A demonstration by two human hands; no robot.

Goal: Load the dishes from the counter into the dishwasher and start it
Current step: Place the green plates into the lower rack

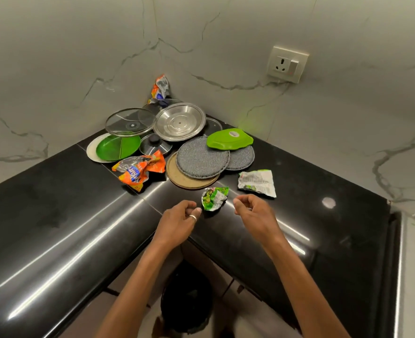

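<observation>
Both hands are hovering over the front edge of the counter (55,203). The left hand (177,223) is keeping its fingers loosely curled with the thumb tip forward. The right hand (256,214) is doing the same. Neither hand is gripping anything. A crumpled green wrapper (213,198) is lying between the two thumb tips, just beside the left one; contact cannot be confirmed.

The dishes are sitting beyond the fingertips, toward the wall corner:
- Straight ahead of the fingers, a tan disc (177,176) is lying under two grey discs (201,157), and a green plastic lid (229,139) is resting on the grey disc ahead of the right fingers.
- Ahead of the left fingers, a green plate (117,147) is sitting on a white plate (91,150), with a glass lid (129,121) overlapping its far edge.
- Beyond those, a knobbed lid (155,143) and a steel lid (179,121) are leaning on one another.

Handling, as judged:
- The glass lid is probably the heaviest and most fragile item. Lift it first, by the rim, with both hands.
- The steel lid looks stiff and slippery, so pinch its rim.
- The green plate appears light and rigid. Slide the fingers under its near edge.

An orange wrapper (139,170) is lying against the near edges of the plates. The dishwasher is not showing in this view.
</observation>
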